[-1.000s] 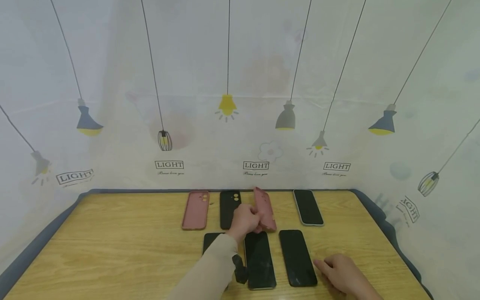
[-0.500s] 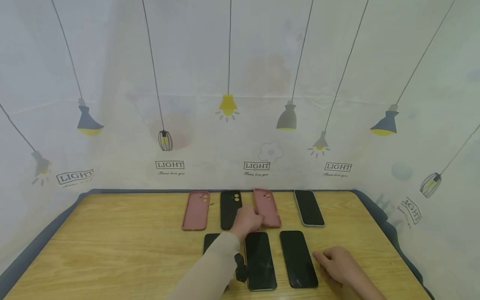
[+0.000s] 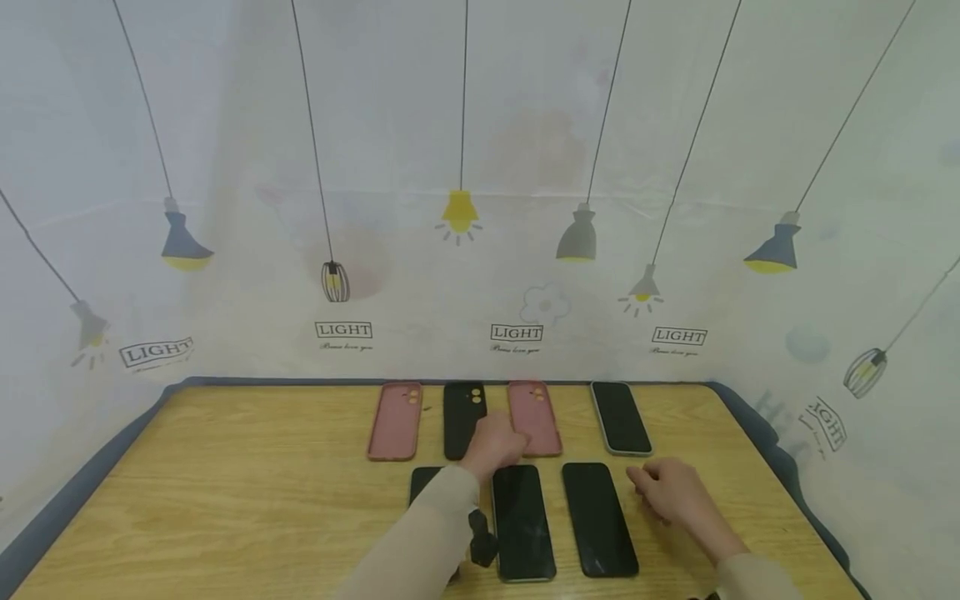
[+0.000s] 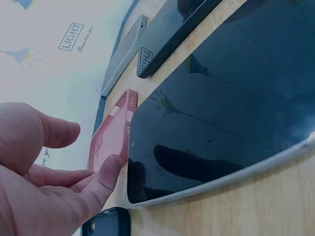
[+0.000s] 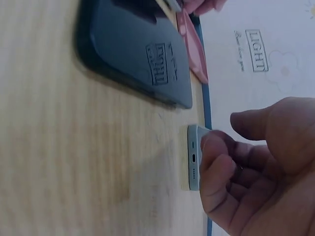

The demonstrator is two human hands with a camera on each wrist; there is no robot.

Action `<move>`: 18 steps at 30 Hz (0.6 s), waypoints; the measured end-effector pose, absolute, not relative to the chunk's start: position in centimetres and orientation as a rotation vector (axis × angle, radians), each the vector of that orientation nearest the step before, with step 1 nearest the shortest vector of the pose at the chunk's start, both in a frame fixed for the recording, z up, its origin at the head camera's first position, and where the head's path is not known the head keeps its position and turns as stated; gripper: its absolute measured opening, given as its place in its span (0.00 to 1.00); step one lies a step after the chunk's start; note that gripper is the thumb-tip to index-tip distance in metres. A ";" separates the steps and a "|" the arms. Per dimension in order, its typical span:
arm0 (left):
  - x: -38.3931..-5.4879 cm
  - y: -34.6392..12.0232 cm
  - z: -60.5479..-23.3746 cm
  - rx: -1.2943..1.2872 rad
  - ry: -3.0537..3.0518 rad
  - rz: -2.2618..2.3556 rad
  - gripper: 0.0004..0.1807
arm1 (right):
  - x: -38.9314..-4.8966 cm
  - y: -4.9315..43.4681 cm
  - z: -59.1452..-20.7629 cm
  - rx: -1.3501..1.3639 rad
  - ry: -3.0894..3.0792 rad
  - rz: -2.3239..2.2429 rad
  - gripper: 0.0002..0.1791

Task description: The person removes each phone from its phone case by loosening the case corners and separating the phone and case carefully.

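Note:
In the head view my left hand (image 3: 495, 442) is at the lower left edge of a pink phone case (image 3: 535, 419), which lies flat with its inside up. The left wrist view has the thumb spread away from the fingers (image 4: 109, 172), whose tips touch or nearly touch that case. A black phone case (image 3: 462, 419) lies partly under this hand. My right hand (image 3: 675, 492), fingers loosely curled around nothing, hovers near a phone with a pale frame (image 3: 622, 418). Toward me lie a phone (image 3: 522, 522) and another dark phone (image 3: 600, 519).
Another pink phone case (image 3: 395, 421) lies at the back left. One more dark phone (image 3: 423, 477) is mostly covered by my left sleeve (image 3: 420, 542). A cloth printed with lamps (image 3: 405, 250) hangs behind the wooden table (image 3: 247, 483).
The pink case, tilted up in my left hand a second ago, has come down flat, and the thumb has let go. My right hand has moved forward toward the pale-framed phone.

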State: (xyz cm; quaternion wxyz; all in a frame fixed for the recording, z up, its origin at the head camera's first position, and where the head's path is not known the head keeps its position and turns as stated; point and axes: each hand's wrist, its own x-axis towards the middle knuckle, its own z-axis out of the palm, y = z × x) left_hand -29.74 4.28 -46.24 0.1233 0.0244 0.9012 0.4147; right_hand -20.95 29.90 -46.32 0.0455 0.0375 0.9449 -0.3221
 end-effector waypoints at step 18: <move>-27.0 3.2 -44.5 0.371 2.675 1.237 0.19 | -25.8 30.0 -48.0 0.300 3.109 -0.617 0.30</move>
